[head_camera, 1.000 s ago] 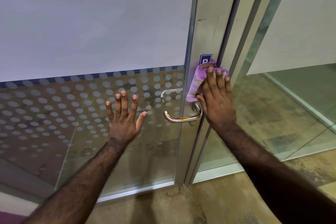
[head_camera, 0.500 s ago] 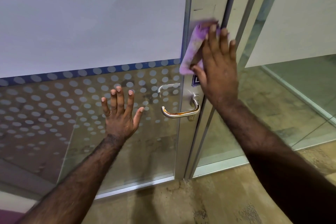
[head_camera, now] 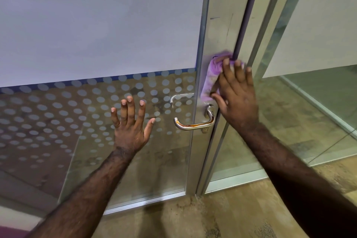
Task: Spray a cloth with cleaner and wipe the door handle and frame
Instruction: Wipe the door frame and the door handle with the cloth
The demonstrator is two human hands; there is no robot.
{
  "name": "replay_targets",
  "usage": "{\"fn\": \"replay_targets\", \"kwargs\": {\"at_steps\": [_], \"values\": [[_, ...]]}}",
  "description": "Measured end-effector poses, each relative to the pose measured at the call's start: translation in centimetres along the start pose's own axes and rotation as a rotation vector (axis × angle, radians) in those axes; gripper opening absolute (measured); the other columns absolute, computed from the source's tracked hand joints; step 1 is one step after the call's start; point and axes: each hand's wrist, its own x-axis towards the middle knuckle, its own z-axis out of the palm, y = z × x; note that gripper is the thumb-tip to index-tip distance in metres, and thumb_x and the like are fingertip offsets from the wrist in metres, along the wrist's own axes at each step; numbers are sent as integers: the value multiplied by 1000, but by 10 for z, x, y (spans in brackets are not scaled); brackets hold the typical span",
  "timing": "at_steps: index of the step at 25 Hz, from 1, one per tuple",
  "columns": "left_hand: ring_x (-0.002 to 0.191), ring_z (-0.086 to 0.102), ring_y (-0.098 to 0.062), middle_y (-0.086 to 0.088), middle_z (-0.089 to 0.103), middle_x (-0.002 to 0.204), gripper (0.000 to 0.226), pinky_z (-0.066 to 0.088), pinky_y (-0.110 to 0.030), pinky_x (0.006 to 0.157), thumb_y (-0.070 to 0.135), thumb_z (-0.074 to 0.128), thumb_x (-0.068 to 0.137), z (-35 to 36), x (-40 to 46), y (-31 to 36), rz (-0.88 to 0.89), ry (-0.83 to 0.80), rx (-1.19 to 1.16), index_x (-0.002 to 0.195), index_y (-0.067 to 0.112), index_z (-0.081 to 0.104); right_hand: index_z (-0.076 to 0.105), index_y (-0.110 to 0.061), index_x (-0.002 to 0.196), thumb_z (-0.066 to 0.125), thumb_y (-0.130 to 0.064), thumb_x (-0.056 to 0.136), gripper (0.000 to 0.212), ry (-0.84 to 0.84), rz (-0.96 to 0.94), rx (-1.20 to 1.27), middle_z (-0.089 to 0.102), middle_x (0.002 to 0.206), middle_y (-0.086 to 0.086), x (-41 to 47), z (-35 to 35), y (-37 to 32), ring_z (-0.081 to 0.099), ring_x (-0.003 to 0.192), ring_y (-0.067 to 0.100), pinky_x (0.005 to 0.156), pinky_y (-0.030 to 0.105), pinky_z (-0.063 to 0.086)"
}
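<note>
A purple cloth is pressed flat against the silver door frame under my right hand, just above the metal lever handle. The handle has a rusty orange streak along its bar. My left hand rests flat on the dotted glass pane left of the handle, fingers spread, holding nothing. The cloth's lower part is hidden by my right palm. No spray bottle is in view.
A frosted white panel fills the upper door. A second glass panel and frame post stand to the right. A tan floor runs below the door's bottom rail.
My right hand with the cloth went up the frame, then came back down to just above the handle. My left hand stayed flat on the glass.
</note>
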Motion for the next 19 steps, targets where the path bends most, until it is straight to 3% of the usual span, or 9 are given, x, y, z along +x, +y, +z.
{"fn": "replay_targets", "kwargs": {"at_steps": [4, 8, 13, 19], "values": [[165, -19, -31, -15, -23, 177, 97, -9, -58, 130, 56, 57, 106, 1, 1, 0, 9, 4, 6, 170, 13, -1, 41, -6, 166, 70, -32, 108, 70, 18, -76, 61, 35, 177, 16, -16, 18, -22, 27, 166, 42, 137, 62, 17], [164, -20, -31, -14, -24, 177, 97, -10, -57, 130, 56, 57, 105, 2, 1, -1, 9, 5, 5, 170, 14, -2, 40, -7, 167, 68, -33, 109, 69, 32, -87, 36, 36, 177, 15, -3, 14, -29, 29, 166, 42, 137, 62, 13], [165, -18, -31, -14, -22, 177, 97, -9, -58, 131, 57, 58, 104, 6, 0, -2, 4, 17, 18, 170, 13, 2, 29, -5, 170, 66, -34, 104, 81, 98, 99, -66, 26, 180, 20, 49, -25, -3, 21, 165, 51, 135, 68, 9], [166, -14, -33, -17, -16, 178, 95, -6, -60, 131, 57, 58, 104, 10, -3, -3, 2, 40, 30, 170, 12, 7, 26, -10, 172, 61, -39, 107, 79, 172, 118, -100, 27, 180, 19, 112, -53, 11, 19, 164, 52, 135, 65, 8]]}}
